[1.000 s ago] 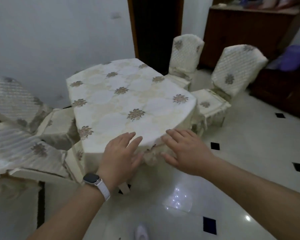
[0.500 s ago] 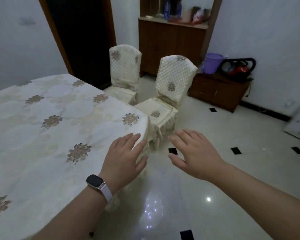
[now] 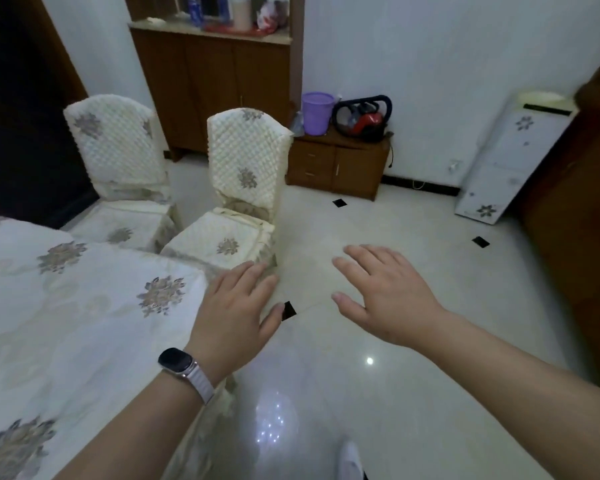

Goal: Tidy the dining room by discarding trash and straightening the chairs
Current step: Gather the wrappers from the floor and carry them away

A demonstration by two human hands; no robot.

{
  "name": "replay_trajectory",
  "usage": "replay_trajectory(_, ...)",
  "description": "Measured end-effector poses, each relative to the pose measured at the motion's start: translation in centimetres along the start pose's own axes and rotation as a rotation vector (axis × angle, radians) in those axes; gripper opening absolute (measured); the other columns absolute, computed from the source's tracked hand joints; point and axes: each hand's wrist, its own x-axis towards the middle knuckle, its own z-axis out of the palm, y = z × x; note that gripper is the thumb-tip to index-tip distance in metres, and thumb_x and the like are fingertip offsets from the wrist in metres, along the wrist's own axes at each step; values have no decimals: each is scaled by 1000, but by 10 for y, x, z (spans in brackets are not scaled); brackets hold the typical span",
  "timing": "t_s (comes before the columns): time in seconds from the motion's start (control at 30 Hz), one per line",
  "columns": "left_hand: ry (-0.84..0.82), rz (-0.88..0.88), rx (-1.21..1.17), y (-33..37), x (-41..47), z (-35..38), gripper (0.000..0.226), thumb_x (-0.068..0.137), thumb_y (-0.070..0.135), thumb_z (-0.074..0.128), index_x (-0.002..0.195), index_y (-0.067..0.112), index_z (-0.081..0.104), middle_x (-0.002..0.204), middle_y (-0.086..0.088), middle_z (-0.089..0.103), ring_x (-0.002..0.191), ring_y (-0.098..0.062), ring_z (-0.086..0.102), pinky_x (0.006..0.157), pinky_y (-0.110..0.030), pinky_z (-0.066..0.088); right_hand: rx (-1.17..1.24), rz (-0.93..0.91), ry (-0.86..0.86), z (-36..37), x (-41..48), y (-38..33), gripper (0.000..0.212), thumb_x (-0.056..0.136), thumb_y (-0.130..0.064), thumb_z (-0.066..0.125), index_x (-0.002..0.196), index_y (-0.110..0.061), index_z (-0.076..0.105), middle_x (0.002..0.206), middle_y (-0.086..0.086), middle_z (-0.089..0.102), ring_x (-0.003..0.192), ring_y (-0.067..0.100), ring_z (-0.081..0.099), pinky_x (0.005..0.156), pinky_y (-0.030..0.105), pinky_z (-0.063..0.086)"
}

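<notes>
White tiled floor [image 3: 378, 393] fills the room, with the cloth-covered desk [image 3: 66, 306] in front of me. Two covered chairs [image 3: 243, 174] stand just beyond the desk. My left hand [image 3: 232, 313] hovers at the desk's corner and my right hand [image 3: 385, 299] off the desk, over the floor. Both hands are flat, spread and holding nothing.

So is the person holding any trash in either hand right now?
No, the left hand and the right hand are both open with straight, spread fingers, and nothing is in either of them.
</notes>
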Motion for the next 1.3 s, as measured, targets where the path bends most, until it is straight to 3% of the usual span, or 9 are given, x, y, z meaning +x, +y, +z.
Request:
replay_trajectory(0.17,-76,24,20,3,64,38,45,92,45,46,124,19,64,131,-6,61,123,-28,52,102,-41,34,39,19,39,41,31,61,53,89,-52,44,123,-15,62,126,10,61,114,30,56,100,40,35)
replay_trajectory(0.3,-115,26,66,9,134,71,47,92,46,44,124,18,64,130,-6,62,122,-28,54,101,-43,40,74,42,55,70,66,126,52,89,-51,45,122,-15,62,126,9,60,114,30,55,99,43,41)
replay_trajectory(0.7,-59,124,92,40,342,147,43,90,42,50,121,16,65,127,-7,63,118,-32,57,97,-43,42,126,65,67,111,156,299,52,90,-51,46,124,-15,61,127,10,59,117,30,54,100,46,44)
replay_trajectory(1.0,-43,135,62,-26,436,213,44,90,42,49,119,15,67,124,-8,65,114,-30,59,95,-40,40,134,62,31,165,253,353,53,90,-51,45,125,-15,61,126,9,60,116,30,56,100,44,43)
replay_trajectory(1.3,-32,110,-44,-130,578,290,44,88,43,51,121,17,64,126,-6,63,115,-28,58,94,-40,44,21,91,-26,209,420,412,54,91,-53,42,127,-16,60,129,8,60,119,28,55,101,43,42)
